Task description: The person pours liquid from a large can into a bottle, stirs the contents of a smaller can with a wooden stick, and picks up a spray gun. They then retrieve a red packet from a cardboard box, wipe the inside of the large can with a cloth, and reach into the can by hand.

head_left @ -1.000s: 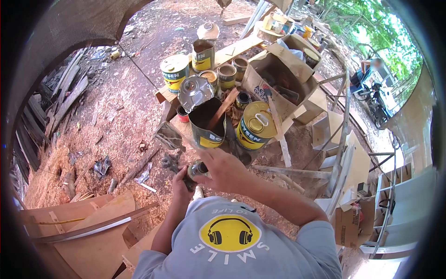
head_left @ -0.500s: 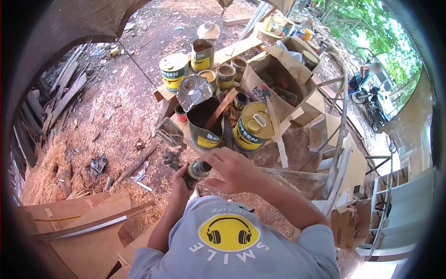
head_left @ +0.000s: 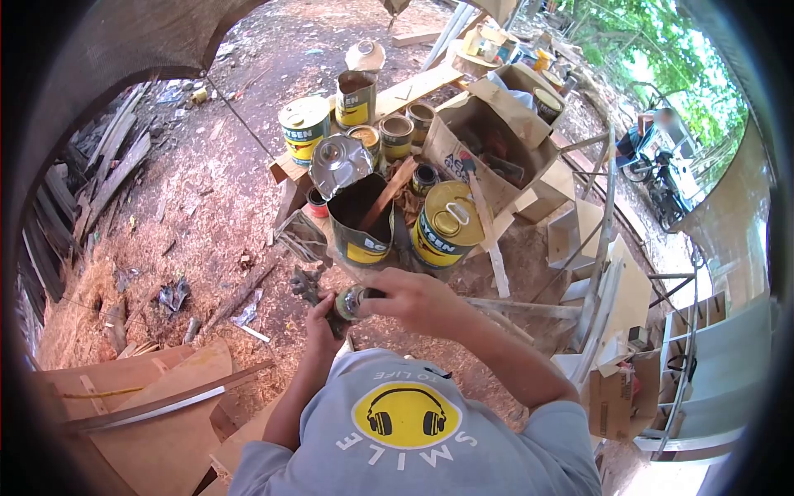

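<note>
My left hand [head_left: 321,324] is wrapped round a dark, paint-stained tool that looks like a spray gun [head_left: 307,285], its knobbly metal end pointing away to the left. A stubby greenish cylinder [head_left: 349,303], apparently its cup, lies on its side above my left fingers. From the right, my right hand [head_left: 418,302] closes its thumb and fingers on the cylinder's dark end. Just beyond both hands stands an open paint can [head_left: 364,248] with a wooden stick [head_left: 389,195] in it. A lidded paint can [head_left: 447,227] stands to its right.
Several smaller cans surround a bent silver lid [head_left: 340,165] on the bench. An open cardboard box [head_left: 529,178] sits behind, with a stained brush [head_left: 488,223] leaning at its side. Wood scraps [head_left: 107,182] lie left. A person [head_left: 638,132] is by a motorcycle [head_left: 666,194] far right.
My right hand has gone from loosely raised fingers beside the cylinder to a grip on its dark end. My left hand keeps its hold in nearly the same place.
</note>
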`<act>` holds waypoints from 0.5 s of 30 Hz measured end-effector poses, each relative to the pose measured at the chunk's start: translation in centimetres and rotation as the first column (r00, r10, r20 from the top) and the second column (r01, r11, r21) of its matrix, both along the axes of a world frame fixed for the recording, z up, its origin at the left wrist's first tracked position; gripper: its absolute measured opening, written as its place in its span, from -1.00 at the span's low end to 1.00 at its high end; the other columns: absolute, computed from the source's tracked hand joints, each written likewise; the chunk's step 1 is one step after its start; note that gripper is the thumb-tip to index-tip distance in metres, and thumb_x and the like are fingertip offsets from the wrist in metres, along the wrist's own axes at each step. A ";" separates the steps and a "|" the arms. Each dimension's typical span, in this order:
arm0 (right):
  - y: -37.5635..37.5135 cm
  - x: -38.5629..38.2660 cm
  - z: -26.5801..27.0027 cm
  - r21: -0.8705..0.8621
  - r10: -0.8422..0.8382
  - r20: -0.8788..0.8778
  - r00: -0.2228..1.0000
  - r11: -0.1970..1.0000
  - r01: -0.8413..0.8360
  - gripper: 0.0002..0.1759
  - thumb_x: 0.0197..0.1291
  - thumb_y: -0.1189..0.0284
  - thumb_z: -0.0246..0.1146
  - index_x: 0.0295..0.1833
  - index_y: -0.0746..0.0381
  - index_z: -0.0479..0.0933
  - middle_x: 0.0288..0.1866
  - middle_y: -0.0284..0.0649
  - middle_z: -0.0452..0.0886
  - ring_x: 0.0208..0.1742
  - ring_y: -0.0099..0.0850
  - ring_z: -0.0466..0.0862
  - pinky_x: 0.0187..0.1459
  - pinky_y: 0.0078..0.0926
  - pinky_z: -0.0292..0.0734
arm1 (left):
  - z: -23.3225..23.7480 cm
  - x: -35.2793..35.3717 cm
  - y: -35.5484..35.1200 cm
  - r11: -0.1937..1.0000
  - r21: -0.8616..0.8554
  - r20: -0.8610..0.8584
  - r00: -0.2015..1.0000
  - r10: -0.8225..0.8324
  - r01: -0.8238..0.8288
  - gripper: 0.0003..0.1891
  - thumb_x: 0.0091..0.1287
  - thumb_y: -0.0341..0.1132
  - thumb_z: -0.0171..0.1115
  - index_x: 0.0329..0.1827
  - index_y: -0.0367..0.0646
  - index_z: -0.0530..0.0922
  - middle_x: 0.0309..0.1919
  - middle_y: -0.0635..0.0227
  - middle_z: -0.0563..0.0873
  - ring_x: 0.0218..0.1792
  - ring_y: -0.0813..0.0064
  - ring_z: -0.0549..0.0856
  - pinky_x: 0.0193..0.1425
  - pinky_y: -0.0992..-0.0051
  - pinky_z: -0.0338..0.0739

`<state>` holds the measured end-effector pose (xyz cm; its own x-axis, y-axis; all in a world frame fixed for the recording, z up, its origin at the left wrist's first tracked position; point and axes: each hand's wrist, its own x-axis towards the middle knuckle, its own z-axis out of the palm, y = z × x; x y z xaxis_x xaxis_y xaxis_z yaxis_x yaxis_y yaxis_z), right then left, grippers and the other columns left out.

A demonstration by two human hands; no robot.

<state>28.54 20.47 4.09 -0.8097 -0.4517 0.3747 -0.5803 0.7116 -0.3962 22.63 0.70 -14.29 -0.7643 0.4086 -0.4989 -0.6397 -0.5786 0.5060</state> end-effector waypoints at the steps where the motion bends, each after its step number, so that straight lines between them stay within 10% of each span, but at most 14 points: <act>1: 0.3 0.1 -0.1 -0.015 -0.022 -0.002 1.000 1.000 0.022 -0.74 0.06 0.56 0.23 -0.08 0.20 0.57 -0.09 -0.15 0.54 -0.01 -0.19 0.61 -0.01 -0.29 0.56 | 0.1 0.0 0.0 1.000 0.001 0.002 1.000 0.010 -0.010 -0.73 0.38 -0.24 0.10 0.05 -0.15 0.51 -0.20 0.27 0.72 -0.25 0.36 0.76 -0.35 0.36 0.73; 4: 2.8 -0.8 -1.4 -0.120 -0.318 0.040 0.947 0.940 0.320 -0.77 0.13 0.47 0.29 -0.06 0.18 0.59 -0.05 -0.12 0.64 -0.04 -0.15 0.64 -0.01 -0.19 0.56 | -0.2 0.0 -0.2 1.000 -0.008 0.009 1.000 0.021 -0.021 -0.74 0.38 -0.24 0.10 0.05 -0.12 0.49 -0.20 0.27 0.72 -0.25 0.37 0.76 -0.36 0.36 0.73; 8: 10.1 -3.3 -5.6 0.239 -0.822 0.067 0.565 0.563 0.791 -0.74 0.24 0.28 0.27 -0.13 0.26 0.59 -0.23 -0.05 0.67 -0.10 -0.07 0.68 -0.07 -0.14 0.59 | -0.8 0.0 -0.9 1.000 0.002 -0.011 1.000 0.016 -0.016 -0.78 0.38 -0.24 0.11 0.02 -0.05 0.47 -0.19 0.29 0.72 -0.25 0.37 0.77 -0.37 0.37 0.74; 15: 13.0 -4.2 -9.3 0.213 -0.894 -0.085 0.440 0.415 0.884 -0.69 0.15 0.37 0.33 -0.04 0.31 0.56 -0.13 0.09 0.64 -0.05 0.02 0.64 -0.03 -0.05 0.54 | -0.5 -0.1 -1.4 0.999 0.049 -0.002 1.000 0.015 -0.015 -0.84 0.40 -0.26 0.11 -0.02 0.03 0.43 -0.15 0.33 0.69 -0.20 0.35 0.75 -0.37 0.25 0.72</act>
<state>24.34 33.47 -5.26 -0.8141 0.4725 0.3375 0.4351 0.8813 -0.1843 22.57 -0.67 -14.76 -0.7717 0.4214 -0.4764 -0.6296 -0.6121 0.4785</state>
